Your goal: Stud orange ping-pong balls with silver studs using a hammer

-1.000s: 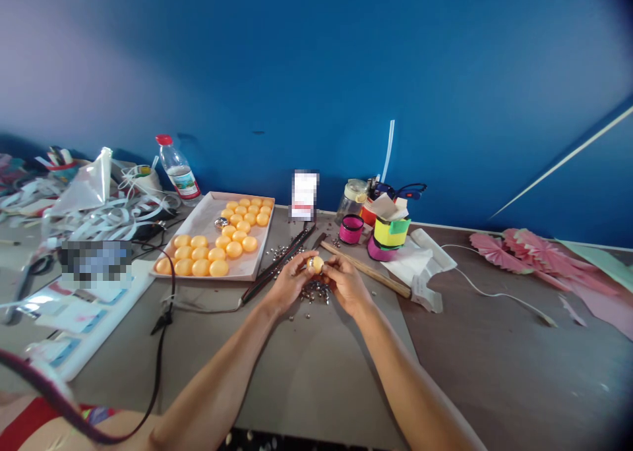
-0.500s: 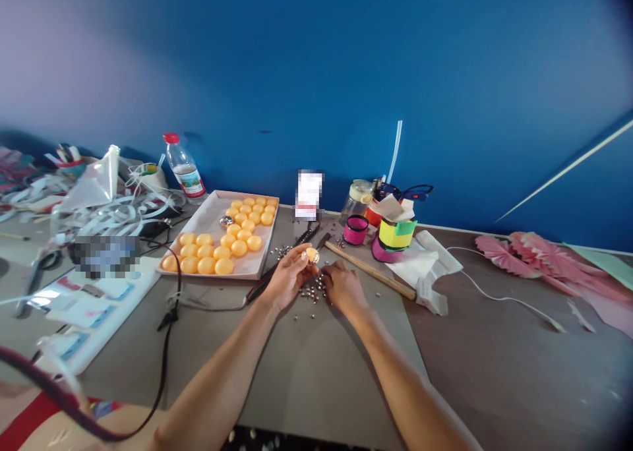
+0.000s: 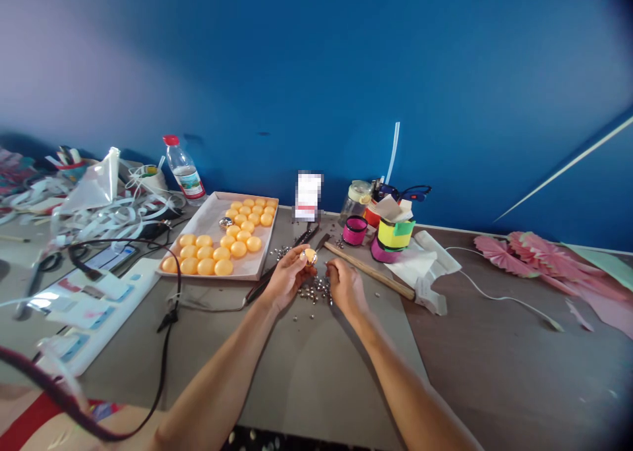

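My left hand (image 3: 289, 279) is closed around a small orange ball (image 3: 310, 256), held up at its fingertips just above the table. My right hand (image 3: 343, 285) is curled with its fingertips down in a heap of small silver studs (image 3: 316, 291) that lies between both hands; what it pinches is too small to make out. To the left stands a shallow tray (image 3: 208, 215) holding several more orange balls (image 3: 217, 252).
A wooden-handled hammer (image 3: 368, 270) lies just beyond my right hand. Behind it are pink and yellow tape rolls (image 3: 390, 235), a jar and a cup of tools. A black cable (image 3: 168, 293), a water bottle (image 3: 184, 169), paper scraps and pink paper fans (image 3: 539, 256) crowd the sides.
My right hand has left the ball and dropped onto the stud heap. My left hand still holds the ball, raised slightly. The view has shifted a little.
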Demonstrator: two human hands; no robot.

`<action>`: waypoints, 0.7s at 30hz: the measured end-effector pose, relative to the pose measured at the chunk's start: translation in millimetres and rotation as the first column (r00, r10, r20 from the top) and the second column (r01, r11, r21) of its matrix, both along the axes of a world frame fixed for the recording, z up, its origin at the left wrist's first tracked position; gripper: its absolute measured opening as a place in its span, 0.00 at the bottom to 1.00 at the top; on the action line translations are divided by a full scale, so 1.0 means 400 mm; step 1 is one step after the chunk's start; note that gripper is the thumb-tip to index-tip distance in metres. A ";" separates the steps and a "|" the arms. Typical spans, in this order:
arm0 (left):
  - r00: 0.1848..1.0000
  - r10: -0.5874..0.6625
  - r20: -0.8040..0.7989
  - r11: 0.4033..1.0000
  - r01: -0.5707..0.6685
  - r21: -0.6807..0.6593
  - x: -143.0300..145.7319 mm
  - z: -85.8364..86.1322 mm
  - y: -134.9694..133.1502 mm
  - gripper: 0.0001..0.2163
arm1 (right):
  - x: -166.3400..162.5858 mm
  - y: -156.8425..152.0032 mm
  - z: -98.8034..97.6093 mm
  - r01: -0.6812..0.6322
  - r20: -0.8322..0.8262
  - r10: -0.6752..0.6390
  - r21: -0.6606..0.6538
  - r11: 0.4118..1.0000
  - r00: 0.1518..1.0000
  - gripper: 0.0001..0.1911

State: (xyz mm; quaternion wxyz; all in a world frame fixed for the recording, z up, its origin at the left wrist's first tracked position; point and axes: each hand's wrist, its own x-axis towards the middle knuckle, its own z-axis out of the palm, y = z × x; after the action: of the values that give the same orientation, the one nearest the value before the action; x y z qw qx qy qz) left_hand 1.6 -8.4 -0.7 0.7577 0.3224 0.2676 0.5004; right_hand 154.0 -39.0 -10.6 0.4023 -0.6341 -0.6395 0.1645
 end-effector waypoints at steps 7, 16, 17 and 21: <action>0.999 0.009 -0.041 1.000 -0.009 0.011 0.002 0.002 -0.004 0.21 | -0.006 0.011 0.013 -0.100 -0.624 0.019 -0.095 0.990 0.781 0.10; 0.995 0.019 -0.097 0.999 -0.016 0.031 0.013 0.014 -0.011 0.22 | -0.020 0.002 0.040 -0.156 -0.729 0.092 -0.020 0.988 0.678 0.07; 0.994 0.019 -0.103 0.999 -0.015 0.039 0.014 0.013 -0.011 0.22 | -0.023 0.001 0.040 -0.162 -0.725 0.095 -0.022 0.987 0.682 0.07; 0.992 0.026 -0.123 0.998 -0.018 0.067 0.019 0.006 -0.010 0.23 | -0.031 -0.002 0.037 -0.151 -0.705 0.087 -0.029 0.988 0.704 0.08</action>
State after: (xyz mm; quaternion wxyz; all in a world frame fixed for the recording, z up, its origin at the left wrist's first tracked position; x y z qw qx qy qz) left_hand 9.0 -12.5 1.7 0.7230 0.3743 0.3010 0.4964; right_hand 141.8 -40.0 4.2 0.5761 -0.4980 -0.4711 0.4451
